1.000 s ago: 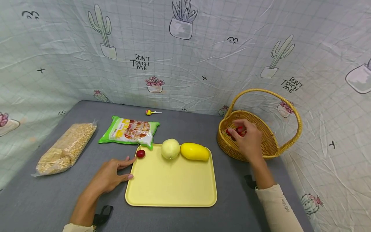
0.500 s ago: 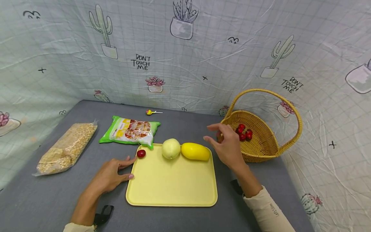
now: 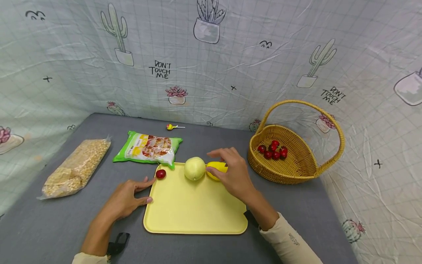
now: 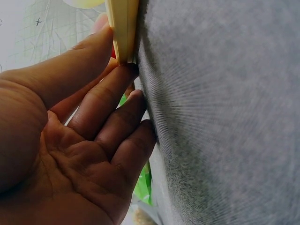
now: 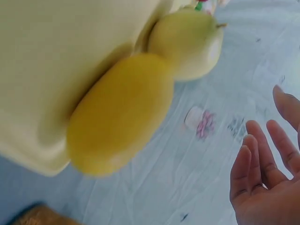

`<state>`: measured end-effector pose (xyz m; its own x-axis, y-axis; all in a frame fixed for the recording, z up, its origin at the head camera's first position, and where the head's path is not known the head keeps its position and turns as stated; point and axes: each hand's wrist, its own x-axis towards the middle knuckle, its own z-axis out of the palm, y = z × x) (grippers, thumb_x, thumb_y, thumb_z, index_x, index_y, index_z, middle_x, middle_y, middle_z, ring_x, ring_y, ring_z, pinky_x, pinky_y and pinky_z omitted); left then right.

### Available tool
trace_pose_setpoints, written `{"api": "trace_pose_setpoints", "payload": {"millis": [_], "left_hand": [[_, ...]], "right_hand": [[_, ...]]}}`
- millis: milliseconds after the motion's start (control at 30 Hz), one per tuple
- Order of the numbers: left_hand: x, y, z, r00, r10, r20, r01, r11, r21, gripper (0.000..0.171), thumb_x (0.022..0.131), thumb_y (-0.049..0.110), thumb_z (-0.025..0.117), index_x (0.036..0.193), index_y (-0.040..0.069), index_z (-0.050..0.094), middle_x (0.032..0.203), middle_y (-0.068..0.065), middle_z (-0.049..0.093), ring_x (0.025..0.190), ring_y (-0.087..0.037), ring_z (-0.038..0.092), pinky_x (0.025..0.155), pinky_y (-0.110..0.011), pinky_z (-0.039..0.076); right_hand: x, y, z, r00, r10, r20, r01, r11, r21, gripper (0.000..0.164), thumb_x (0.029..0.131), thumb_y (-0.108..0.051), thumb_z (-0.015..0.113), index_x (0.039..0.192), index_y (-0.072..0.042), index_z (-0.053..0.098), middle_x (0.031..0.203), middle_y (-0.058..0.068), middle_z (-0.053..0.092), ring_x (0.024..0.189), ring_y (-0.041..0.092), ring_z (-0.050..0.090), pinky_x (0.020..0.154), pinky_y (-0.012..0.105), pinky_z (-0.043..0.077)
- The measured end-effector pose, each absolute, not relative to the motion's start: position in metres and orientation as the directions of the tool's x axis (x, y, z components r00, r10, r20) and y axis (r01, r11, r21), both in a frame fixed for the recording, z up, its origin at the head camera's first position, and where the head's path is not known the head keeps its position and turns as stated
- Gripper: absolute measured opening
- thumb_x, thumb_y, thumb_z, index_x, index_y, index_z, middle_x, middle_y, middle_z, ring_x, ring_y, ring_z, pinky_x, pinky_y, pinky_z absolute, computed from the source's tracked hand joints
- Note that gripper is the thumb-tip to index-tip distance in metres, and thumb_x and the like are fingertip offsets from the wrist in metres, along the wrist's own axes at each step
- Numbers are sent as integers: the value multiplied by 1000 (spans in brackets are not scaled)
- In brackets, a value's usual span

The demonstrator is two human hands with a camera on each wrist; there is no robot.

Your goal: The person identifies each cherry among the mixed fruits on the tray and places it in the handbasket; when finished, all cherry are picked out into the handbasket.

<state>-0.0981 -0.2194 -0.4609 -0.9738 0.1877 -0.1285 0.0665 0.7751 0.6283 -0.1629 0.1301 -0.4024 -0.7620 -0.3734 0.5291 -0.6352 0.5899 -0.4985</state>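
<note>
A yellow tray (image 3: 197, 209) lies on the grey table. My left hand (image 3: 122, 201) holds its left edge; in the left wrist view the thumb (image 4: 84, 56) lies against the rim and the other fingers are at its underside. Over the tray's far right side, my right hand (image 3: 232, 174) hovers with nothing in its spread fingers. It partly hides a mango (image 3: 215, 169) in the head view; the right wrist view shows the mango whole. Beside that sits a pale green round fruit (image 3: 194, 168) with a stem. A red cherry (image 3: 160, 173) rests in the far left corner.
A wicker basket (image 3: 280, 179) with a tall handle stands on the right, with several cherries (image 3: 275, 152) inside. Left of the tray lie a green snack bag (image 3: 148, 147) and a bag of corn kernels (image 3: 77, 167). A lollipop (image 3: 170, 127) lies at the back.
My right hand has let go of the cherries in the basket and moved left, out over the mango. The left hand stays at the tray's edge.
</note>
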Motion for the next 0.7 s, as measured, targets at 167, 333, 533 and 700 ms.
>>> {"api": "trace_pose_setpoints", "payload": {"millis": [167,333,533,700], "left_hand": [[-99,-219,-461,-974,184,-136,59,775,629,71,86,30,89,150,17,62,154,-27,53,143,-51,50,107,-71,45],[-98,-219,-462,-975,180,-130,60,777,626,71,86,29,89,150,17,62,153,-27,54,142,-51,52,107,-71,45],[-98,-218,-461,-975,180,-129,62,779,624,70,86,29,89,150,17,62,153,-27,54,141,-51,53,106,-71,46],[-98,-219,-461,-974,186,-129,65,776,627,70,87,29,88,150,16,62,153,-28,54,140,-51,55,105,-70,47]], "right_hand": [[-157,108,-403,-754,-424,501,-651,580,-490,41,83,-23,93,120,-16,78,114,0,79,96,16,59,80,32,52],[-156,87,-406,-751,-488,445,-659,603,-449,42,84,-28,93,123,-21,77,116,-2,79,98,17,57,81,33,44],[-158,64,-412,-746,-561,360,-666,637,-388,45,86,-37,90,127,-27,76,122,-8,78,100,13,57,81,31,38],[-163,44,-412,-741,-612,278,-672,672,-311,45,88,-42,88,128,-29,75,127,-10,76,106,13,57,91,33,42]]}}
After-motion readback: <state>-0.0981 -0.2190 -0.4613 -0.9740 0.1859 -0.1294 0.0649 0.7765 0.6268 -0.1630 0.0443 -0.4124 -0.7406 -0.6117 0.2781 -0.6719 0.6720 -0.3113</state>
